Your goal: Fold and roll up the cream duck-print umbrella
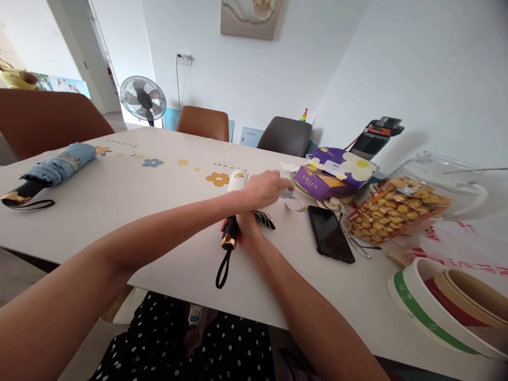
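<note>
A folded white umbrella with a black and gold handle lies on the white table in front of me. My right hand is closed round the handle, and the black wrist loop hangs toward the table's near edge. My left hand reaches across over the umbrella's middle with its fingers pointing right; they are smeared by motion. A black-and-white striped flap of the umbrella sticks out just below that hand.
A folded blue umbrella lies far left. Right of my hands are a black phone, a purple box, a clear snack jar and stacked paper bowls. Chairs and a fan stand behind.
</note>
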The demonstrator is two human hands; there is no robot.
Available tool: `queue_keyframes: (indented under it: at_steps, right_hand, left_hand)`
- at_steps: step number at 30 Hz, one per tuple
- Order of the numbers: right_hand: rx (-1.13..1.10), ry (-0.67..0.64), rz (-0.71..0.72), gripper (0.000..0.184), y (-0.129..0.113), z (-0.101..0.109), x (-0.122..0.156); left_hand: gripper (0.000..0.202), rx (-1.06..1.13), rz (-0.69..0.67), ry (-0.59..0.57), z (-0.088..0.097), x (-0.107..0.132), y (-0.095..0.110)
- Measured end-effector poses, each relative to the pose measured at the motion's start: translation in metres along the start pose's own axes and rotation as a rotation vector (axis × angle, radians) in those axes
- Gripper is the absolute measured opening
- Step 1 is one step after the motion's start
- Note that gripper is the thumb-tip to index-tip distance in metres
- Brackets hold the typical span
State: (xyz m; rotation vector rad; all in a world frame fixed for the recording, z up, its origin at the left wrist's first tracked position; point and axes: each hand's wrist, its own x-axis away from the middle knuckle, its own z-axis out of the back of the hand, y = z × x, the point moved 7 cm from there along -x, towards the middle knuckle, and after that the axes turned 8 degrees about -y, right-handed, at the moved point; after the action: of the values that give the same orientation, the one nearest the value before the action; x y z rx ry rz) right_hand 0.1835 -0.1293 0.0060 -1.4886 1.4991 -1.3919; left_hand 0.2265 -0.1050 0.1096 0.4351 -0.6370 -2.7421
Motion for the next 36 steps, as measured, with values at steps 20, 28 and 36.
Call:
queue_keyframes:
  at_steps: [20, 28, 36]
  right_hand:
    - [-0.241, 0.012, -0.081, 0.017, 0.008, 0.000, 0.003]
    - [-0.222, 0.017, -0.092, 0.019, 0.002, 0.003, 0.008]
    - [-0.224, -0.017, -0.086, 0.030, 0.001, 0.006, 0.006]
  left_hand:
    - [0.037, 0.500, 0.795, 0.162, 0.018, 0.158, -0.157]
    - [0.065, 0.135, 0.380, 0.228, 0.027, 0.124, -0.129]
    - [0.012, 0.901, 0.507, 0.605, 0.036, 0.122, -0.153]
